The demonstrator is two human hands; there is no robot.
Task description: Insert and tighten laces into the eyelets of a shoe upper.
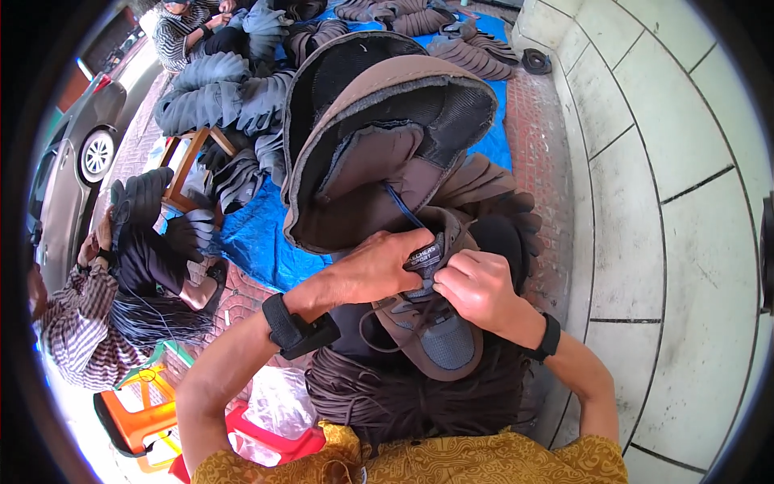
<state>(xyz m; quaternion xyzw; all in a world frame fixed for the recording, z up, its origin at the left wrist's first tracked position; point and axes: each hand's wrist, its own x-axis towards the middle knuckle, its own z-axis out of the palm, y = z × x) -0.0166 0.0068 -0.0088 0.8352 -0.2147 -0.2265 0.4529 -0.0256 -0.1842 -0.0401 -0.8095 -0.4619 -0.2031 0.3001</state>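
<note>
White-tiled wall point(621, 234) ran up all along my right, and a grey car point(76, 153) stood on the far left. Between them a blue tarp point(250, 242) lay spread on red paving, with piles of dark shoe pieces point(218, 93) across it. To my left sat a co-worker in a checked shirt point(81, 331), hands at a dark stack of their own. Nearer me stood an orange stool point(149, 415) and a red stool point(302, 442), with clear plastic point(278, 399) bunched on the red one. A thick bundle of dark laces point(403, 395) lay across in front of my body, and beyond it rose nested brown uppers point(379, 161) with black linings. Between those two was the brown-and-grey shoe upper point(447, 343) I was holding, its mesh toe pointing back toward me. My left hand point(375, 266) gripped it around the collar, thumb on top. My right hand point(480, 290) was close beside, fingers curled and pinching at its lacing edge; whether lace or fabric was between them, I couldn't tell. A printed tongue point(425, 254) showed between my hands, and a thin dark lace looped out at the left.
</note>
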